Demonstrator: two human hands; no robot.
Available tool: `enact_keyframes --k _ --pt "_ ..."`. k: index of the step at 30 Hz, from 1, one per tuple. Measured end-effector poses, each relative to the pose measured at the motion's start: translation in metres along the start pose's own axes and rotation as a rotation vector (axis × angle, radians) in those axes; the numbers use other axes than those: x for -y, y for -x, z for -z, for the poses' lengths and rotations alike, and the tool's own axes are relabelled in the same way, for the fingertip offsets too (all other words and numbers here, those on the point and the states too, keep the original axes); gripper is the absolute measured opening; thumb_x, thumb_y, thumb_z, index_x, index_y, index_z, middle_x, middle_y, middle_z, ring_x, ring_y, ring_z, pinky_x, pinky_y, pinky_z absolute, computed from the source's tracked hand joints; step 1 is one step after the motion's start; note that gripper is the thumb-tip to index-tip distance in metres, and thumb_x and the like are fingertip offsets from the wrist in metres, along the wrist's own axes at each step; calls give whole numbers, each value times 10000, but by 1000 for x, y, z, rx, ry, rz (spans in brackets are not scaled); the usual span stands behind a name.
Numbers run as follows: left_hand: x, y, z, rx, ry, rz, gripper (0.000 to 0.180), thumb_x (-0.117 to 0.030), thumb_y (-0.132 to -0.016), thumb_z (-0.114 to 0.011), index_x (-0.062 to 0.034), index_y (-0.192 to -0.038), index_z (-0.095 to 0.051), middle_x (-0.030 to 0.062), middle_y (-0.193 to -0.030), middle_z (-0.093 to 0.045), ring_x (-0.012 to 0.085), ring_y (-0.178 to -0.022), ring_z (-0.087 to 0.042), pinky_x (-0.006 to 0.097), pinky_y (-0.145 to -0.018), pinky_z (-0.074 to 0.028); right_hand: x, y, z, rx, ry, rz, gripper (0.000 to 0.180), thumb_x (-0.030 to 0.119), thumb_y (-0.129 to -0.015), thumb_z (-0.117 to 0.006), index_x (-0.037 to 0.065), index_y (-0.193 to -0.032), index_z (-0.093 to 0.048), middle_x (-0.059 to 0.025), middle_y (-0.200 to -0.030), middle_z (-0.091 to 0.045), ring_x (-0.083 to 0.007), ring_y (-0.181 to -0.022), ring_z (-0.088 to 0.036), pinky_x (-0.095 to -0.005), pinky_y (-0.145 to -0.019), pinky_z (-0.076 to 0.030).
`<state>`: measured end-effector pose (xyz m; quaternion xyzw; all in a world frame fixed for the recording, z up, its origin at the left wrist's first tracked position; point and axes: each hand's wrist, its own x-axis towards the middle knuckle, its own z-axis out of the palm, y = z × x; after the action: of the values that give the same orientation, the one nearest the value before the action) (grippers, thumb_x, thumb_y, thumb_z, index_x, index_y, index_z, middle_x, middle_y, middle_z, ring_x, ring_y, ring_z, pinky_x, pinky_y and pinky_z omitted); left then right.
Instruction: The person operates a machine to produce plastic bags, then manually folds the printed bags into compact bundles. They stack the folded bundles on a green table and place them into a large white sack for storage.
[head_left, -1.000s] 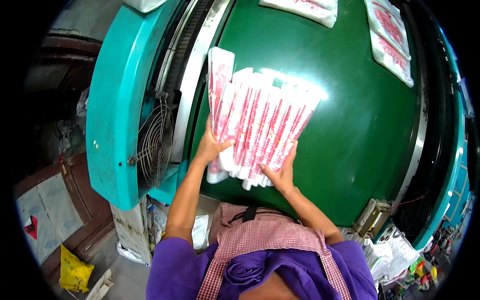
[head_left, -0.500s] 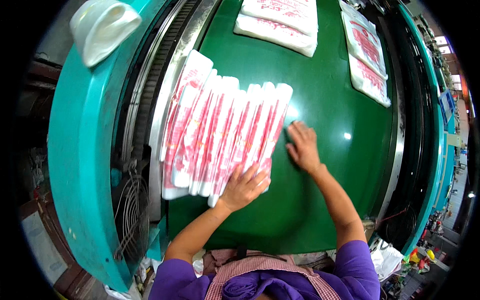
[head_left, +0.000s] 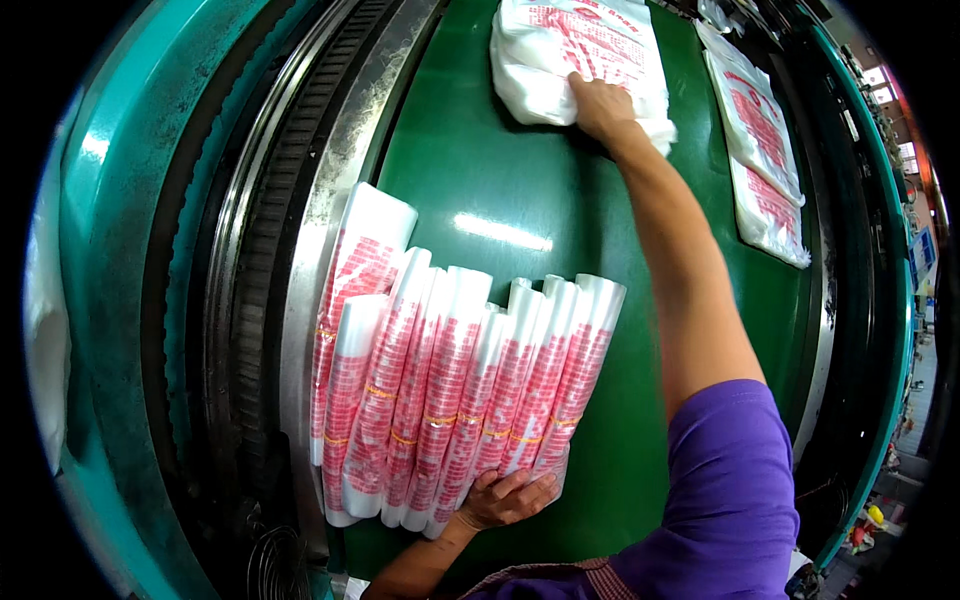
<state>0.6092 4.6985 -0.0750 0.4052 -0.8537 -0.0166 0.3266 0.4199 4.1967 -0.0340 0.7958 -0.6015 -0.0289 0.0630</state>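
Several rolled bundles of clear plastic bags with red print point(head_left: 440, 400) lie side by side, each tied with a yellowish band. My left hand point(head_left: 508, 500) rests on the near ends of the rightmost bundles, fingers slightly apart and laid over the plastic. Farther off, a flat stack of white plastic bags with red print point(head_left: 575, 50) lies on the green work surface point(head_left: 480, 185). My right hand point(head_left: 602, 105) reaches to its near edge and grips it. One finger shows on top; the other fingers are partly hidden.
Another pile of red-printed bags point(head_left: 765, 150) lies along the right side. A metal rail point(head_left: 330, 170) and a teal machine frame point(head_left: 110, 200) border the left. Part of a wire fan guard point(head_left: 275, 565) shows at the lower left. Dark machinery runs along the right edge.
My right hand has moved from beside the bundles forward onto the far bag stack and taken hold of its edge. My left hand stays on the bundles. The view has shifted forward.
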Motion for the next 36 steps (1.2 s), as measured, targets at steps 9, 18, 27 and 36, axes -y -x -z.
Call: enact_keyframes --k 9,18,27,36 --pt "-2 0 2 27 43 -11 272 -286 -790 -662 -309 -1058 -624 -72 -1273 -519 233 -1258 -363 449 -1072 -202 -137 372 -38 485 -612 13 614 309 -662 -690 129 -1235 -560 -165 -1203 -574 -349 -1113 -510 -426 -971 -377" --pt "1 1 -5 -38 -20 -70 291 -264 -794 -658 -287 -1081 -615 -23 -1284 -517 266 -1256 -384 467 -1058 -223 104 682 32 517 -1457 -598 730 259 -725 -693 91 -1378 -415 -134 -1389 -429 -277 -1311 -341 -383 -1137 -136" --pt "-3 1 -3 25 -13 -77 315 -280 -795 -640 -282 -1110 -628 -8 -1300 -510 290 -1253 -396 484 -1026 -254 -44 415 1 -112 -2119 -1163 310 190 -868 -549 29 -1132 -515 -137 -1016 -578 -292 -891 -601 -445 -724 -549" --pt "-10 9 -2 -27 -97 -63 466 -276 -660 -743 -284 -1116 -643 14 -1342 -490 296 -1289 -371 471 -1063 -251 -73 618 34 -123 -642 -241 340 212 -791 -702 35 -1060 -592 -139 -1027 -595 -278 -944 -591 -349 -825 -468"
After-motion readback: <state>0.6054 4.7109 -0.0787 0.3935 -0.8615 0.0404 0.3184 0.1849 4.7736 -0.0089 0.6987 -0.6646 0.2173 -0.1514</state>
